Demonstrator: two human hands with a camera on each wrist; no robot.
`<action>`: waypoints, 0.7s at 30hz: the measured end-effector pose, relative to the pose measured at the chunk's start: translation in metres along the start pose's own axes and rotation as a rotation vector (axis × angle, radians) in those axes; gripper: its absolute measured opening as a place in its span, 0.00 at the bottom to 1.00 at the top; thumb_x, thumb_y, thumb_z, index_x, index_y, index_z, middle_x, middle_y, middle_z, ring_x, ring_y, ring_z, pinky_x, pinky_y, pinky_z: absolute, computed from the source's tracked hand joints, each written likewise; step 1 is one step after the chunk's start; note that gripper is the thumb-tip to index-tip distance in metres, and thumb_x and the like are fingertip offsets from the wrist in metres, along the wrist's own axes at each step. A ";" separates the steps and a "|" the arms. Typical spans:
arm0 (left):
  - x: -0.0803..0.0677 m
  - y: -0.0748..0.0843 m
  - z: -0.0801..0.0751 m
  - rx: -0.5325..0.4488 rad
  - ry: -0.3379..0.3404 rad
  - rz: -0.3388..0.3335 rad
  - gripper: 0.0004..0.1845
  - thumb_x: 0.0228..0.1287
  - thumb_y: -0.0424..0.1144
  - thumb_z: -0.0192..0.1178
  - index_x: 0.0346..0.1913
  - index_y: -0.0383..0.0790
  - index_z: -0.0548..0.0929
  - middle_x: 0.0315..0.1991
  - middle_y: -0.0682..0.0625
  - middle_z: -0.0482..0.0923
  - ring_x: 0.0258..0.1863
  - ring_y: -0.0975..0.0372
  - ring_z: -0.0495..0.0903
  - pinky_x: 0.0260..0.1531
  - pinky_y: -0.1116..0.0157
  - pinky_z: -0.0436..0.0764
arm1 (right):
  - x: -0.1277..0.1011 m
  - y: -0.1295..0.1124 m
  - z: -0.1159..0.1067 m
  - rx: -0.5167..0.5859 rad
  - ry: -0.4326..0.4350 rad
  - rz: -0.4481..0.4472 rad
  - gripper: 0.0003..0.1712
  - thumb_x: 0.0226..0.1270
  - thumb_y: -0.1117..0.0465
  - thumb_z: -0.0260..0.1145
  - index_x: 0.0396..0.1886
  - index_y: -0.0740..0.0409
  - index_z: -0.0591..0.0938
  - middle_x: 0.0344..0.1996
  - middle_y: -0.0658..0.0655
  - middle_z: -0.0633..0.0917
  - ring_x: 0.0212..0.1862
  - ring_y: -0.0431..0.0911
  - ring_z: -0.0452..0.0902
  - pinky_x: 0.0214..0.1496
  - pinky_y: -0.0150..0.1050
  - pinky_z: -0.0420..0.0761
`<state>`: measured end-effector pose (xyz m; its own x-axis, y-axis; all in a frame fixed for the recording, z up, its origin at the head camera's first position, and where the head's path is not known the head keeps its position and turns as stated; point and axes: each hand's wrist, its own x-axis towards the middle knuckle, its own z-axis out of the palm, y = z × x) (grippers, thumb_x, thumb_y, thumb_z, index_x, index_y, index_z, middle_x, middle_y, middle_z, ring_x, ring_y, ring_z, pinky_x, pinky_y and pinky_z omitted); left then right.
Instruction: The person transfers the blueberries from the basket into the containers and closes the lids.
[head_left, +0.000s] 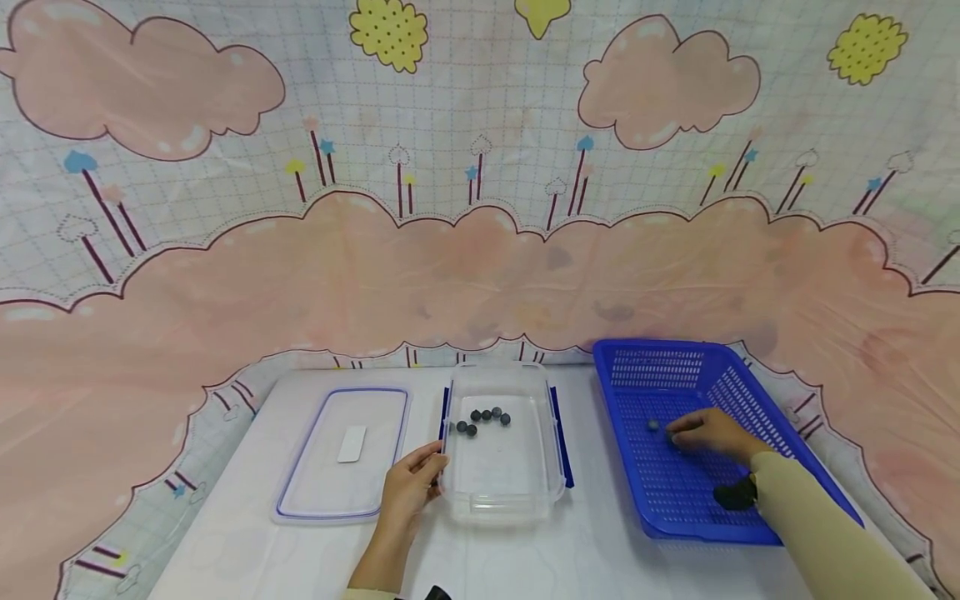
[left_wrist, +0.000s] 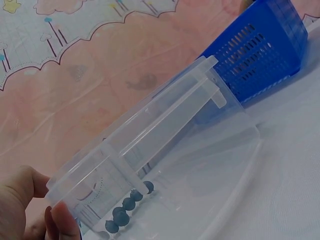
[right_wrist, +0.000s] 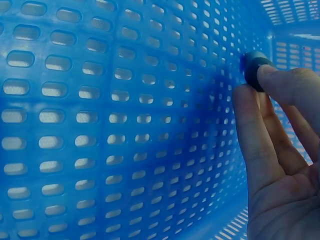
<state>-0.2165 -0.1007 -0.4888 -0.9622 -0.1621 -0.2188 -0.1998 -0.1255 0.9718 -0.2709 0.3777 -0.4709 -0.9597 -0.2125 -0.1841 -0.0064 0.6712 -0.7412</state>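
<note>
My left hand (head_left: pixel 408 487) grips the left rim of a clear plastic container (head_left: pixel 502 504), thumb on one side of the wall and fingers on the other. Several dark blueberries (head_left: pixel 486 414) lie on its floor, towards the back left. Inside a blue slotted basket (head_left: pixel 637 492) on the right, my right hand (head_left: pixel 708 435) pinches a blueberry (right_wrist: pixel 254 79) between thumb and fingertips. Another blueberry (head_left: pixel 653 425) rests on the basket floor just left of those fingertips. In the left wrist view, the berries (left_wrist: pixel 129 204) sit in a row along the container's side.
A clear lid (head_left: pixel 315 496) with a blue seal and a white label lies flat left of the container. Blue clip flaps (head_left: pixel 561 442) stick out at the container's sides. Behind the white table (head_left: pixel 217 542) hangs a patterned cloth (head_left: pixel 450 275).
</note>
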 end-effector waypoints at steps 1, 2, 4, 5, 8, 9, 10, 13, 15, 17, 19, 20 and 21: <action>0.000 0.000 0.000 0.001 -0.001 0.001 0.23 0.62 0.34 0.65 0.60 0.29 0.78 0.31 0.55 0.77 0.29 0.65 0.71 0.23 0.73 0.77 | 0.000 -0.001 0.000 0.001 -0.004 0.001 0.18 0.65 0.64 0.66 0.50 0.73 0.83 0.46 0.67 0.86 0.48 0.55 0.83 0.53 0.53 0.82; 0.000 0.000 0.000 0.001 -0.001 0.001 0.23 0.62 0.34 0.65 0.60 0.29 0.78 0.31 0.55 0.77 0.29 0.65 0.71 0.23 0.73 0.77 | 0.000 -0.001 0.000 0.011 -0.004 0.005 0.18 0.66 0.64 0.66 0.50 0.72 0.83 0.46 0.67 0.86 0.48 0.56 0.83 0.53 0.54 0.82; 0.000 0.000 0.000 -0.001 0.000 0.000 0.23 0.62 0.34 0.65 0.60 0.29 0.78 0.31 0.55 0.77 0.29 0.65 0.71 0.23 0.73 0.77 | -0.001 -0.003 0.001 0.030 -0.001 0.009 0.18 0.66 0.64 0.66 0.51 0.72 0.83 0.46 0.66 0.86 0.48 0.55 0.84 0.53 0.53 0.82; -0.001 -0.001 0.000 -0.001 0.002 -0.001 0.23 0.62 0.33 0.65 0.60 0.29 0.78 0.31 0.55 0.77 0.29 0.65 0.71 0.23 0.73 0.77 | -0.001 -0.003 0.001 0.037 -0.007 -0.004 0.18 0.67 0.64 0.65 0.51 0.73 0.82 0.47 0.67 0.85 0.48 0.56 0.84 0.53 0.53 0.82; -0.001 -0.001 0.000 -0.002 0.009 -0.003 0.23 0.61 0.33 0.65 0.59 0.28 0.79 0.31 0.56 0.77 0.29 0.64 0.72 0.22 0.73 0.77 | -0.002 -0.006 0.001 0.073 -0.005 -0.015 0.19 0.68 0.64 0.64 0.52 0.74 0.81 0.48 0.68 0.84 0.48 0.57 0.84 0.52 0.51 0.83; -0.001 -0.001 0.000 0.000 0.011 -0.004 0.23 0.61 0.32 0.64 0.59 0.28 0.79 0.30 0.56 0.77 0.29 0.64 0.72 0.22 0.73 0.77 | -0.003 -0.008 0.001 0.079 -0.005 -0.022 0.19 0.68 0.63 0.64 0.52 0.74 0.81 0.48 0.69 0.84 0.48 0.57 0.84 0.52 0.50 0.84; -0.001 -0.001 0.000 0.001 0.012 -0.004 0.23 0.61 0.32 0.64 0.59 0.29 0.79 0.31 0.56 0.76 0.29 0.64 0.72 0.22 0.73 0.77 | -0.003 -0.009 0.002 0.086 -0.006 -0.029 0.19 0.68 0.63 0.64 0.52 0.75 0.80 0.49 0.69 0.84 0.49 0.57 0.84 0.51 0.49 0.84; -0.002 -0.001 0.000 0.002 0.010 0.001 0.23 0.61 0.33 0.64 0.59 0.28 0.79 0.31 0.55 0.76 0.29 0.64 0.72 0.23 0.73 0.77 | -0.004 -0.012 0.003 0.102 -0.007 -0.044 0.20 0.69 0.61 0.64 0.52 0.74 0.80 0.50 0.69 0.83 0.49 0.57 0.83 0.51 0.47 0.84; -0.002 -0.001 0.001 0.001 0.008 0.003 0.23 0.61 0.33 0.64 0.59 0.29 0.79 0.31 0.55 0.76 0.29 0.64 0.72 0.23 0.73 0.77 | -0.004 -0.015 0.003 0.114 -0.010 -0.054 0.21 0.69 0.60 0.65 0.53 0.74 0.80 0.50 0.68 0.83 0.50 0.56 0.83 0.51 0.45 0.84; -0.002 -0.001 0.001 0.001 0.008 0.003 0.23 0.61 0.33 0.64 0.59 0.29 0.79 0.31 0.55 0.76 0.29 0.64 0.71 0.23 0.73 0.77 | -0.003 -0.017 0.004 0.118 -0.012 -0.065 0.22 0.68 0.59 0.66 0.52 0.73 0.81 0.50 0.67 0.83 0.49 0.54 0.83 0.51 0.43 0.84; -0.003 -0.001 0.001 0.003 0.009 0.002 0.23 0.61 0.33 0.64 0.59 0.29 0.79 0.31 0.55 0.76 0.29 0.64 0.71 0.23 0.73 0.77 | -0.003 -0.020 0.005 0.122 -0.012 -0.072 0.21 0.68 0.58 0.66 0.52 0.72 0.81 0.49 0.66 0.83 0.49 0.53 0.83 0.51 0.41 0.84; -0.002 -0.001 0.001 0.004 0.008 0.004 0.23 0.61 0.33 0.64 0.59 0.29 0.79 0.31 0.55 0.76 0.29 0.64 0.71 0.23 0.73 0.77 | -0.003 -0.022 0.006 0.125 -0.016 -0.083 0.21 0.68 0.58 0.66 0.52 0.72 0.81 0.49 0.67 0.83 0.49 0.54 0.82 0.50 0.41 0.84; -0.002 -0.001 0.001 0.005 0.009 0.004 0.23 0.61 0.33 0.64 0.59 0.29 0.79 0.31 0.55 0.76 0.29 0.64 0.71 0.23 0.73 0.76 | -0.004 -0.024 0.006 0.129 -0.020 -0.091 0.21 0.68 0.58 0.66 0.52 0.72 0.81 0.49 0.67 0.83 0.49 0.53 0.82 0.50 0.41 0.84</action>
<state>-0.2141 -0.0997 -0.4888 -0.9614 -0.1709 -0.2158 -0.1971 -0.1198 0.9730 -0.2655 0.3582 -0.4563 -0.9509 -0.2836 -0.1241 -0.0561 0.5522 -0.8318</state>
